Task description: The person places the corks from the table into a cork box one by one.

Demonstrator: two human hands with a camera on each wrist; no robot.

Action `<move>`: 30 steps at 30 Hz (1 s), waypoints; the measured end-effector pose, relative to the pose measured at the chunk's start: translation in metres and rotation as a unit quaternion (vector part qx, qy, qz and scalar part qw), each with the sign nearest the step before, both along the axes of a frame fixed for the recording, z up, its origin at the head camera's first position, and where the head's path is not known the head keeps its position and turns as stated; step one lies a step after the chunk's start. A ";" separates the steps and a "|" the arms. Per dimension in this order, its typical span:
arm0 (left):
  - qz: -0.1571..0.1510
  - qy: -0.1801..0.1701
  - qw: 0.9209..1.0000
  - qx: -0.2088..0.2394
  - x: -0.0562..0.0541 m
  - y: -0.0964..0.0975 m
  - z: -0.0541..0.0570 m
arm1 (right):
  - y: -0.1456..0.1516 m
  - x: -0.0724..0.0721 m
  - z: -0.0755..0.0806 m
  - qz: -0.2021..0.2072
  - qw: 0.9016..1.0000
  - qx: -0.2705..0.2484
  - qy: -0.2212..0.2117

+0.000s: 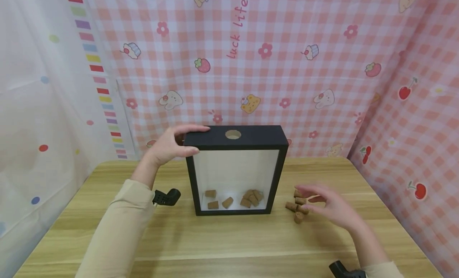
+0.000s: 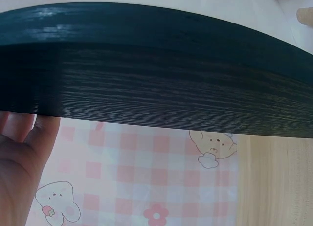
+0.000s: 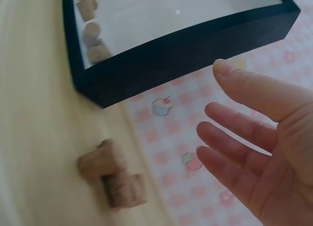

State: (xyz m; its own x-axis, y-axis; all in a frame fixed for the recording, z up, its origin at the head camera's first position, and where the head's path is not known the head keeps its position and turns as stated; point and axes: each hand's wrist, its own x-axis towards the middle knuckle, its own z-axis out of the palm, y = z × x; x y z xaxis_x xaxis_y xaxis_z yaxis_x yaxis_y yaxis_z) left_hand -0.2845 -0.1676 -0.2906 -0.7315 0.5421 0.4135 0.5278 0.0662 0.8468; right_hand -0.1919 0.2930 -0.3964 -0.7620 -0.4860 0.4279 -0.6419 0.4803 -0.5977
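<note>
A black shadow box frame (image 1: 234,141) with a clear front and a round hole (image 1: 233,134) in its top stands upright on the table. My left hand (image 1: 165,146) grips its top left corner, thumb at the front and fingers toward the back. Several corks (image 1: 213,205) lie inside along the bottom. To the right of the frame, several loose corks (image 1: 291,206) sit in a small heap. Over that heap hovers my right hand (image 1: 333,208), fingers relaxed and apart; the right wrist view shows nothing between thumb and fingers, with two corks (image 3: 102,160) below.
The wooden table (image 1: 229,242) reaches back to a pink checked curtain (image 1: 294,79). A black device (image 1: 166,197) is beside the left forearm, and another black piece (image 1: 346,270) is by the right wrist. More patterned cloth (image 1: 412,130) hangs on the right.
</note>
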 end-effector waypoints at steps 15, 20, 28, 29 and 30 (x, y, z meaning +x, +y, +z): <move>-0.005 -0.001 1.000 0.001 0.000 0.001 0.002 | 0.007 0.007 -0.040 -0.001 0.999 -0.014 -0.042; -0.003 0.000 1.000 0.000 -0.001 0.000 0.001 | 0.008 0.004 -0.047 0.007 0.999 -0.013 -0.039; -0.004 -0.005 1.000 0.001 0.000 0.000 0.001 | 0.008 0.000 -0.056 0.007 1.000 -0.004 -0.026; -0.004 -0.005 1.000 0.001 0.000 0.000 0.001 | 0.008 0.000 -0.056 0.006 1.000 -0.001 -0.022; -0.004 -0.005 1.000 0.001 0.000 0.000 0.001 | 0.008 -0.001 -0.057 0.004 1.000 0.002 -0.017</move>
